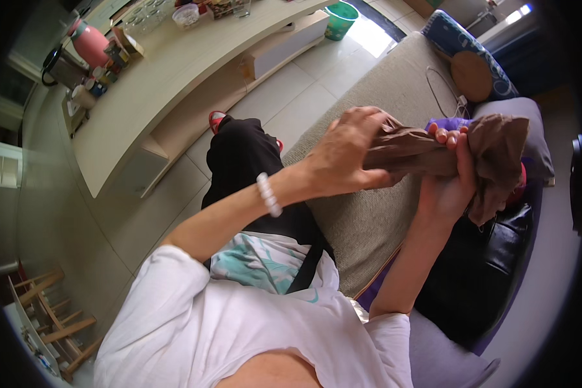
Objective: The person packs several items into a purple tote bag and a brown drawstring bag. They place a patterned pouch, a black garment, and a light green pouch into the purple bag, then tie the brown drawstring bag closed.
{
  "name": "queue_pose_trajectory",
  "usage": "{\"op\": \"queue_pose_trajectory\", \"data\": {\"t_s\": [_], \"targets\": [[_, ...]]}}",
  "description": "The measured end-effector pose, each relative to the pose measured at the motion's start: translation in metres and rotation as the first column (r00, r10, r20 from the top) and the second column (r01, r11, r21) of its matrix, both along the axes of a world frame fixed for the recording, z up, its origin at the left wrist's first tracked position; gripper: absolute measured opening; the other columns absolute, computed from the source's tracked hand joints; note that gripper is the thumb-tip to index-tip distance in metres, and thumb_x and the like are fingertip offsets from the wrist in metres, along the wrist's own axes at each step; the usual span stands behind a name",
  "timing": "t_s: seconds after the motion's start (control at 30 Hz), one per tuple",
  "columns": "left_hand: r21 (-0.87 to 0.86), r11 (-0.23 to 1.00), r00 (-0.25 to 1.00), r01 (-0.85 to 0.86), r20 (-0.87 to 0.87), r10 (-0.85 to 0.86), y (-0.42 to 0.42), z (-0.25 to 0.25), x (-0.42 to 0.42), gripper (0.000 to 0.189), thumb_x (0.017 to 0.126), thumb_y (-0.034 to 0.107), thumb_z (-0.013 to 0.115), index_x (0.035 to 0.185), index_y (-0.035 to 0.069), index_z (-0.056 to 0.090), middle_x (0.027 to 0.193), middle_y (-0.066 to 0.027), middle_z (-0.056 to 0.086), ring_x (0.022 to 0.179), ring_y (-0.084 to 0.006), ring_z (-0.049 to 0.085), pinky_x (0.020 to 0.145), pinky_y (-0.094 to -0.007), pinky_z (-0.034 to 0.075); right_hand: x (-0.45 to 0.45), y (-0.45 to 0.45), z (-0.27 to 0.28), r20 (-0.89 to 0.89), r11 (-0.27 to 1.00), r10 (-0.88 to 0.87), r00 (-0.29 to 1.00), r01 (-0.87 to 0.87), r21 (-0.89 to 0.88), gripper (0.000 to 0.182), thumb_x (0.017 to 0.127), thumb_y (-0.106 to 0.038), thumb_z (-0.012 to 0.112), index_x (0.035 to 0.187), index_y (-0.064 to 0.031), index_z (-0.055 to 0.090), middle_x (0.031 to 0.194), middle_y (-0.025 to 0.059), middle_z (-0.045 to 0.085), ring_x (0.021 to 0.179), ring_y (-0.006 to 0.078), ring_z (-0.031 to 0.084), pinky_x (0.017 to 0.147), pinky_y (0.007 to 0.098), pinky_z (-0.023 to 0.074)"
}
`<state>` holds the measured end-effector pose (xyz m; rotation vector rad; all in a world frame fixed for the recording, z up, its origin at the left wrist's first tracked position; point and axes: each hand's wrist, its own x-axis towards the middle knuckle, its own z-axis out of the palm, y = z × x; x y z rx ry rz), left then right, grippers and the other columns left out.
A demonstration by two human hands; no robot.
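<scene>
Bunched brown cloth [417, 157] stretches between my two hands above the beige sofa seat [368, 228]. My right hand [451, 167] grips it around the middle, fingers curled over the top. Beyond that fist a crumpled end of the cloth flares out and hangs down. My left hand [344, 150], slightly blurred, has its fingers and thumb around the other end. A white bead bracelet [269, 194] circles my left wrist. Behind the cloth, a purple item [448, 123] shows only in part.
A grey cushion [538, 136], a round brown pad [471, 76] and a white cable [439, 92] are on the sofa. Shiny black material [485, 271] lies at right. A long cabinet [174, 97] holds a pink thermos [89, 43]. A green bin [342, 22] stands beyond.
</scene>
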<state>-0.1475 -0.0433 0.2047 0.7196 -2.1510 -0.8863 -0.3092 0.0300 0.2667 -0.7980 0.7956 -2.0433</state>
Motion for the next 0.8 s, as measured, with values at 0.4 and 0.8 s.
{"op": "queue_pose_trajectory", "data": {"t_s": [0.4,0.8], "targets": [[0.105,-0.411,0.272,0.906,-0.888,0.371,0.016,-0.047,-0.029,0.092,0.077,0.082,0.045,0.117,0.000,0.059,0.101,-0.0134,0.067,0.103,-0.0291,0.064,0.090,-0.0447,0.049,0.079,0.037,-0.022,-0.168,0.997,0.074,0.983,-0.068,0.040,0.031,0.091,-0.005,0.061,0.119,0.0006,0.050,0.092,0.0076,0.057,0.096,0.0216,0.056,0.111,0.0475,0.0328],[0.933,-0.152,0.943,0.327,-0.311,0.119,0.016,-0.022,-0.024,0.005,0.081,0.000,0.068,0.082,-0.004,0.066,0.074,-0.0123,0.066,0.073,-0.0240,0.069,0.070,-0.0392,0.055,0.000,0.100,-0.135,0.513,0.905,-0.182,0.839,-0.062,0.422,0.019,0.087,-0.002,0.061,0.106,-0.0023,0.061,0.102,0.0119,0.067,0.102,0.0228,0.062,0.098,0.0409,0.0466]]}}
